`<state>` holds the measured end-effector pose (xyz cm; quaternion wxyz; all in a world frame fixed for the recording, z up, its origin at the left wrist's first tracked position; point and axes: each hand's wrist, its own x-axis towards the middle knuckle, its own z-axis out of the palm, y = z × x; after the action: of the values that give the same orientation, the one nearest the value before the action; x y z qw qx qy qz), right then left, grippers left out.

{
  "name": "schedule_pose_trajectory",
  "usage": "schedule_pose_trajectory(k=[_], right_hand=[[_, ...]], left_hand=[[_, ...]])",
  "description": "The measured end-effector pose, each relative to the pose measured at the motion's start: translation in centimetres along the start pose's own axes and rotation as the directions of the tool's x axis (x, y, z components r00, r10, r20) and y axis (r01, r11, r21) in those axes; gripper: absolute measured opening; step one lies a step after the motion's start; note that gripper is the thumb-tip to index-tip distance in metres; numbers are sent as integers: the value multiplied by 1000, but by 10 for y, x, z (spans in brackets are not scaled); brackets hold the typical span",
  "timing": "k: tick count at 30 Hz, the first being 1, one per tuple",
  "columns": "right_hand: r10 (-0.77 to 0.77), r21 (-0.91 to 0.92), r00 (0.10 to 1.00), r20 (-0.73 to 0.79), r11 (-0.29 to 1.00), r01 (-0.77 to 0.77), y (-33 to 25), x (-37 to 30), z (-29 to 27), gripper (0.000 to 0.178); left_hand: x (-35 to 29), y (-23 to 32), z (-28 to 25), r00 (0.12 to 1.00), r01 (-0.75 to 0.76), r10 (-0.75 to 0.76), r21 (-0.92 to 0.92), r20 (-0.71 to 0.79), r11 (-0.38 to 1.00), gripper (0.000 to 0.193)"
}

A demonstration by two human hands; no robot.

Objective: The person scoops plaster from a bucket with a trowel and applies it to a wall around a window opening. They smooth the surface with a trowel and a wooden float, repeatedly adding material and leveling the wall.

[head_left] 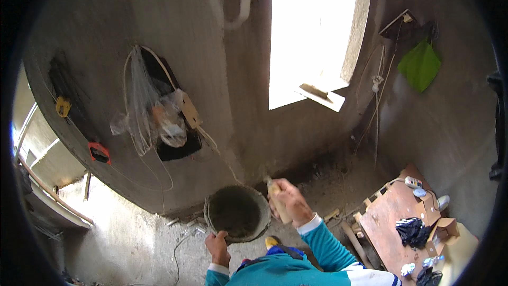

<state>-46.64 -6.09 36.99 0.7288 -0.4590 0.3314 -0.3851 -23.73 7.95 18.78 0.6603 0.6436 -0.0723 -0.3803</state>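
Note:
A round dark bucket (210,212) with a greyish rim stands on the floor against the wall, and what lies inside it is too dark to make out. My left hand (218,246) is closed on the near rim of the bucket. Just beyond the bucket's right side, my right hand (292,201) is wrapped round the pale wooden handle of a tool (284,215). A bit of metal shows at the handle's far end; the rest of the tool is hidden or too dark to tell.
A plastic bag (140,100) and a cable hang on the left wall near a dark wall opening. On the right, a wooden platform (378,222) carries cardboard boxes (444,231) and a black bag (413,231). A flat float (315,91) lies on the window sill. Loose cables hang near the corner.

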Motion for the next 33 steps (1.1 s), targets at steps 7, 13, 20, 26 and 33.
schedule_pose_trajectory(k=[7, 13, 20, 26, 33], right_hand=[[-888, -292, 456, -61, 453, 842, -185, 98, 29, 46], [-941, -651, -153, -301, 86, 754, -277, 281, 21, 40], [-937, -884, 171, 306, -212, 417, 19, 230, -23, 56], [-284, -796, 959, 10, 578, 179, 151, 25, -47, 49], [20, -972, 986, 168, -163, 169, 87, 7, -20, 30]], left_hand=[[-4, -8, -37, 975, -5, 50, 205, -215, 979, 12], [-16, -10, -65, 932, -146, 235, 308, -275, 940, 27], [-4, -15, -84, 934, -24, 131, 306, -332, 952, 25], [22, -25, -76, 975, -59, 114, 266, -193, 962, 15], [18, -2, -27, 952, -290, 301, 496, 60, 818, 24]])
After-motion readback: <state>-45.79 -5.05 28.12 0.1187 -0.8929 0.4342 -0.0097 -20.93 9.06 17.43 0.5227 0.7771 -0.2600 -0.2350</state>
